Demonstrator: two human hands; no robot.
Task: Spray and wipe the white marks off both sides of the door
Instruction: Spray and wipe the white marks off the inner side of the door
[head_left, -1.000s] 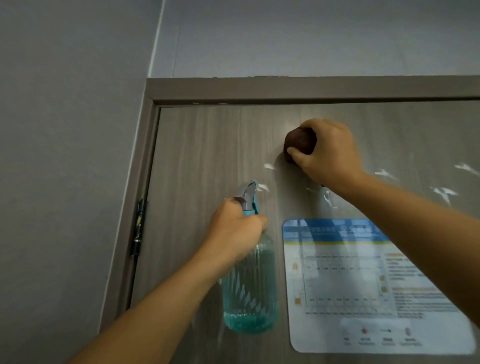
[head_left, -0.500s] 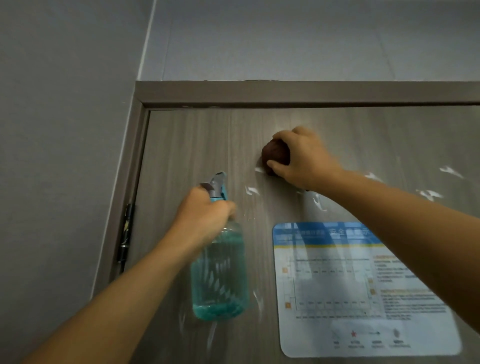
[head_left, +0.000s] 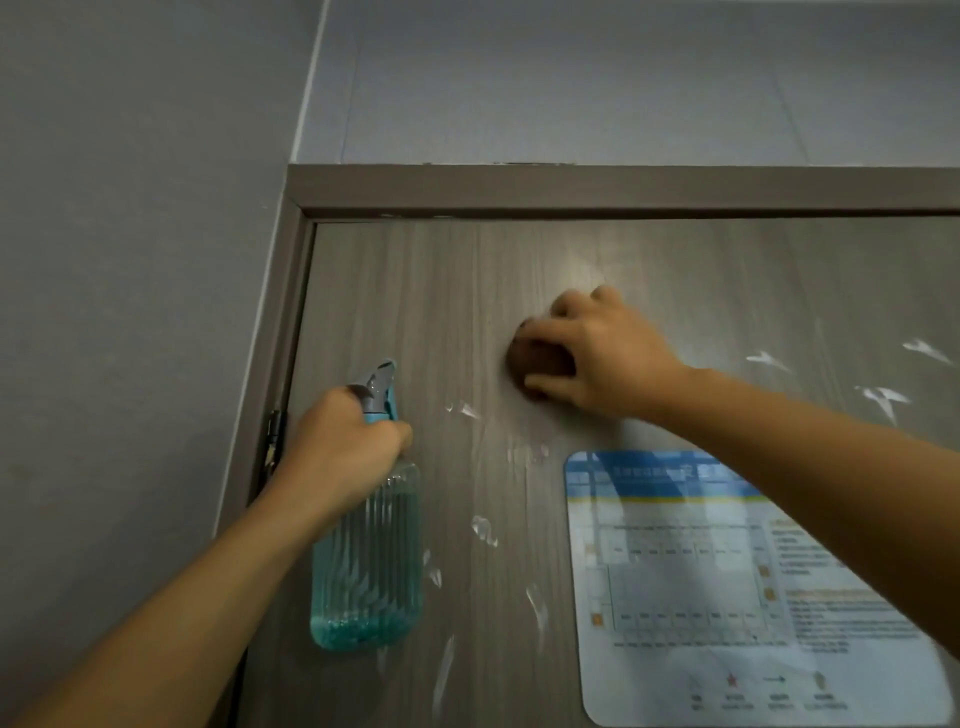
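Now, right hand (head_left: 605, 358) clamped on brown cloth (head_left: 537, 364), pressing it to the door (head_left: 467, 291), left hand (head_left: 340, 457) gripping spray bottle (head_left: 366, 571), white marks (head_left: 880, 397) nearby.

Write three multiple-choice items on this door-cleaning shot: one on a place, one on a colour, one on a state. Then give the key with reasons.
1. Where does the poster sit relative to the right hand?
A. above it
B. below it
C. left of it

2. What colour is the liquid in the spray bottle?
A. blue-green
B. red
C. yellow

3. What is the left hand doing?
A. hanging open
B. pressing flat on the door
C. gripping the bottle's neck

Key: 1 B, the poster lies lower on the door, under the hand holding the brown cloth. 2 A, the clear ribbed bottle shows teal liquid. 3 C, the fingers curl round the neck under the trigger head.
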